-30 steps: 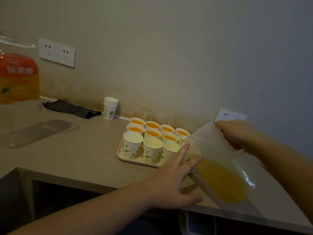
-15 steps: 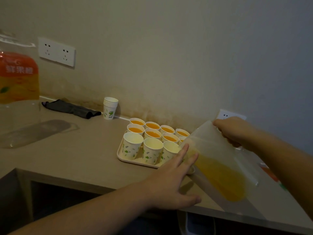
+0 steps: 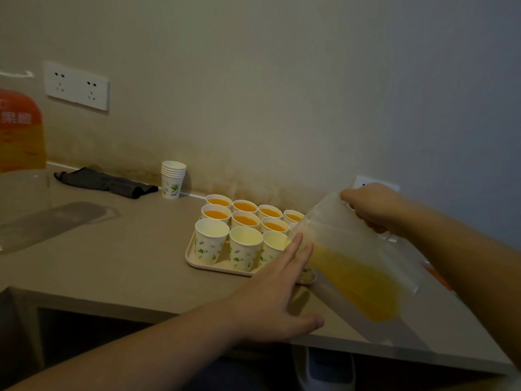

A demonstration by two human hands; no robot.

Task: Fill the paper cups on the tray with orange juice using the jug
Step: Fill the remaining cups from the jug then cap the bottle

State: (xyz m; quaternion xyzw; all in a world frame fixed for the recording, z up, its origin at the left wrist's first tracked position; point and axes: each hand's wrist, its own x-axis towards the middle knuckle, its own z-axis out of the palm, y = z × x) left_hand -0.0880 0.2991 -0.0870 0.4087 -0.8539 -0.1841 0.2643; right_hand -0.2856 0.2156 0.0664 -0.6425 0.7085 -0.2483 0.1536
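Observation:
A beige tray (image 3: pixel 197 262) on the counter holds several white paper cups with green leaf prints. The back two rows hold orange juice (image 3: pixel 244 207). The front-row cups (image 3: pixel 211 240) look pale inside. My right hand (image 3: pixel 372 206) grips the handle of a clear plastic jug (image 3: pixel 352 258), tilted steeply with its spout over the tray's right side; juice lies along its lower wall. My left hand (image 3: pixel 276 294) lies flat with straight fingers at the tray's front right corner, fingertips by the jug's spout, hiding the cups there.
A stack of spare paper cups (image 3: pixel 172 179) stands by the wall with a dark folded cloth (image 3: pixel 104 182) to its left. An orange juice container (image 3: pixel 19 131) is at far left. Wall sockets (image 3: pixel 77 86) sit above. The counter's front edge (image 3: pixel 169 311) runs just below my left hand.
The jug has tipped further and moved left, its spout now lower over the tray's right cups. My left hand stays flat by the tray.

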